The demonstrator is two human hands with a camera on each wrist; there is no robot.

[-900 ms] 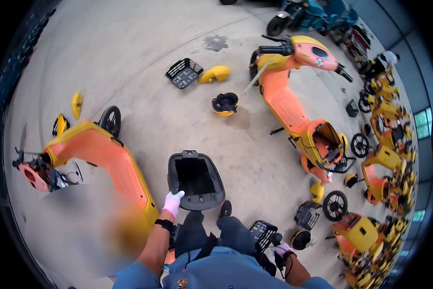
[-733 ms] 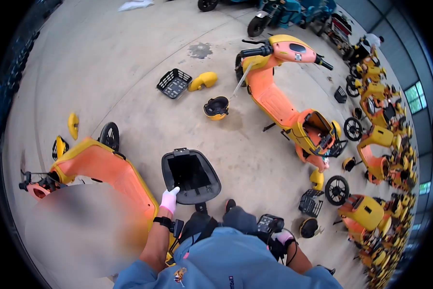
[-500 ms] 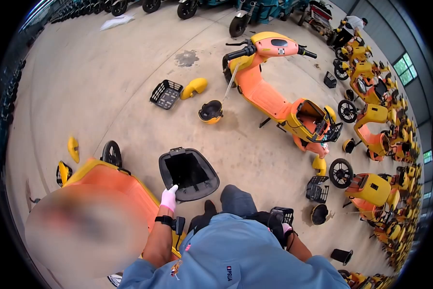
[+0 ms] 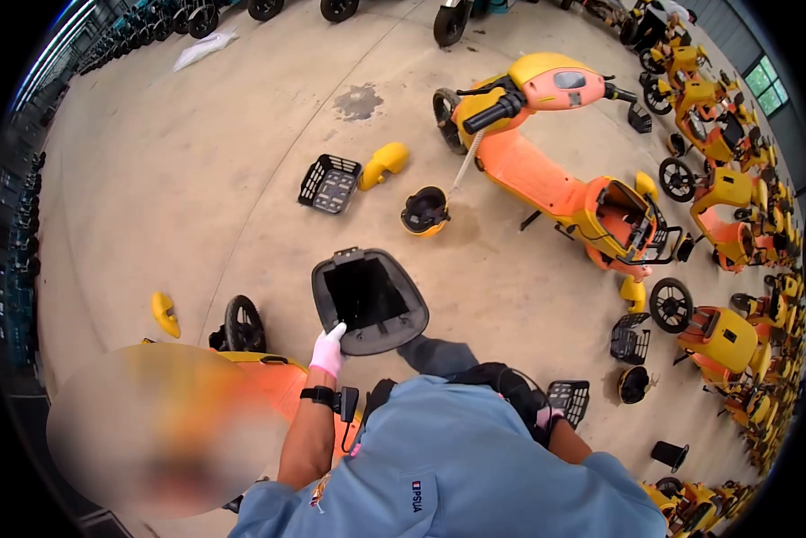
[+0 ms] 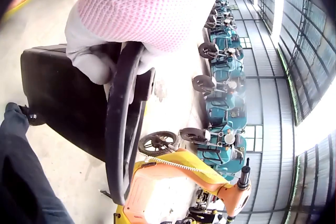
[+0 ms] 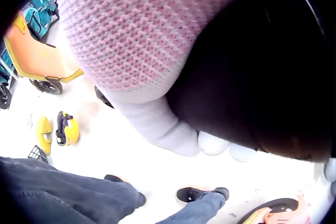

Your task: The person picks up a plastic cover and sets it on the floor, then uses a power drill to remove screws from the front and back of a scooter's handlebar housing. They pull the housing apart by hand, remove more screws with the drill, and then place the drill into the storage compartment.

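The left hand pinches the rim of the black bin, held ahead of the legs. The right hand curls its fingers round a dark object. Maintain firm thumb pressure on the rim; limit tilt and knee contact.

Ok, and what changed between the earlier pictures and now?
The person moved forward, carrying the black storage bin nearer the yellow helmet. The left hand kept its grip on the rim; no new grip or release shows. The helmet and black basket stayed on the floor.
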